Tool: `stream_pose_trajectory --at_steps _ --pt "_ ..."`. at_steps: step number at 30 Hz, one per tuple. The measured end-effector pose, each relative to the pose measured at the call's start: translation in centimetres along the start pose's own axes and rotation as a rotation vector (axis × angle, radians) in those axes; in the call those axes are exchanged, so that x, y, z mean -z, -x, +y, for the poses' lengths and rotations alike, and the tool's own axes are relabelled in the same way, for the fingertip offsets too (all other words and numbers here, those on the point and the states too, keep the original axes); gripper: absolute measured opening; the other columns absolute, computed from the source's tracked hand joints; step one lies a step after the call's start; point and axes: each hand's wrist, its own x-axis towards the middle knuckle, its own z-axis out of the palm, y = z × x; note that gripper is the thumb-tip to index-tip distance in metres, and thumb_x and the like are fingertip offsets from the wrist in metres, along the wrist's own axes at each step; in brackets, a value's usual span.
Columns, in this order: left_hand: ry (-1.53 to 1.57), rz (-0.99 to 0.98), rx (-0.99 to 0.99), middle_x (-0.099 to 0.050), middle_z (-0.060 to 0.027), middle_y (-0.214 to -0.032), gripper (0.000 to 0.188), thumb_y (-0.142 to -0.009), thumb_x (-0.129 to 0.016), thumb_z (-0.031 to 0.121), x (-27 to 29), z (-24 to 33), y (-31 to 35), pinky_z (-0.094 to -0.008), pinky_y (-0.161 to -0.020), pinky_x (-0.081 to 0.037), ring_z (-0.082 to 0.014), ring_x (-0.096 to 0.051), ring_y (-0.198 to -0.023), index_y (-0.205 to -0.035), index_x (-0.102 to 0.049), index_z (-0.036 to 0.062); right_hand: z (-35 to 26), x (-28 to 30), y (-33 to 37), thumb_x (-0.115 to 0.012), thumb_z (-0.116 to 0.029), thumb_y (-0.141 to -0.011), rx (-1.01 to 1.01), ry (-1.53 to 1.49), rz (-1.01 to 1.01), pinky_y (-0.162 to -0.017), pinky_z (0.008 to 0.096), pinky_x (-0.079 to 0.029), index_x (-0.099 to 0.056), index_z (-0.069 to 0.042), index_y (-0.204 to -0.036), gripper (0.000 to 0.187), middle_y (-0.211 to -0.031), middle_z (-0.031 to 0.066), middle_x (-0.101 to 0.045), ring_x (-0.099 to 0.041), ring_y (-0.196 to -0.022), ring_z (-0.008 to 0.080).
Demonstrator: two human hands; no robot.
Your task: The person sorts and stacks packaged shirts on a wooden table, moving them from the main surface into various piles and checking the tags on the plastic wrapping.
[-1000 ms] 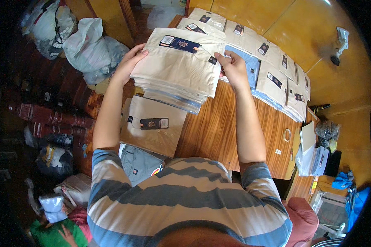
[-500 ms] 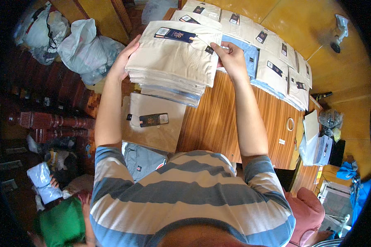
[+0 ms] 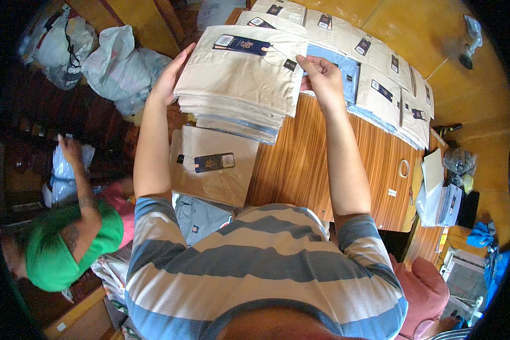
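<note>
A tall stack of folded cream garments (image 3: 238,82) in clear plastic, with some blue layers low down, stands on the wooden table (image 3: 294,153). Its top piece carries a dark hang tag (image 3: 241,44) and a small dark label on a cord. Along the stack's left side lies my left hand (image 3: 170,79), fingers stretched out and partly hidden behind it. At the right edge, the thumb and fingers of my right hand (image 3: 324,79) are closed on the top garment. Nearer my body, a single beige packed garment (image 3: 215,184) with a dark tag lies flat.
Several packed cream and blue garments (image 3: 374,73) line the table's far and right sides. A tape-like ring (image 3: 403,168) lies at right. Full plastic bags (image 3: 124,73) stand at left. A grey garment (image 3: 201,218) is below. A person in green (image 3: 76,246) reaches towards packets; another wears dusky red (image 3: 422,294).
My hands and the stack stay nearly in place; my right fingers shift slightly at the edge. At left, the person in green has come further into view, an arm stretched over pale packets.
</note>
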Motion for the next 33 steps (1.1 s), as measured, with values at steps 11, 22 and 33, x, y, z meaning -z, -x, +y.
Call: stream_pose_trajectory --at_steps 11,22,33 --pt "-0.006 0.062 -0.027 -0.043 -0.0112 -0.157 0.069 -0.104 -0.044 0.050 -1.2 -0.5 1.1 -0.0376 -0.118 -0.031 -0.0229 -0.041 -0.144 -0.154 -0.038 0.0032 2.1 1.8 2.5 -0.066 -0.029 -0.099 0.000 -0.034 0.130 -0.066 0.0282 -0.056 -0.065 0.004 -0.112 0.035 -0.096 0.0118 -0.071 -0.068 -0.076 0.0153" --pt "0.143 0.715 -0.164 -0.044 -0.0153 -0.152 0.083 -0.100 -0.038 0.066 -1.8 -7.1 7.3 -0.0492 -0.118 -0.028 -0.0319 -0.040 -0.142 -0.153 -0.036 0.0027 10.4 5.3 2.0 -0.047 -0.043 -0.105 0.003 0.016 0.117 -0.095 0.0349 -0.047 -0.066 -0.003 -0.121 0.047 -0.119 0.0076 -0.069 -0.061 -0.108 0.0190" --pt "0.177 0.953 -0.152 0.003 -0.0142 -0.169 0.113 -0.083 -0.039 0.089 -14.2 -10.6 10.1 -0.0706 -0.115 -0.006 -0.0355 0.002 -0.155 -0.163 0.000 0.0198 8.6 3.7 -15.9 -0.038 -0.066 -0.100 -0.067 -0.240 -0.452 -0.106 0.0356 -0.041 -0.064 -0.004 -0.130 0.074 -0.133 0.0117 -0.064 -0.059 -0.121 0.0204"
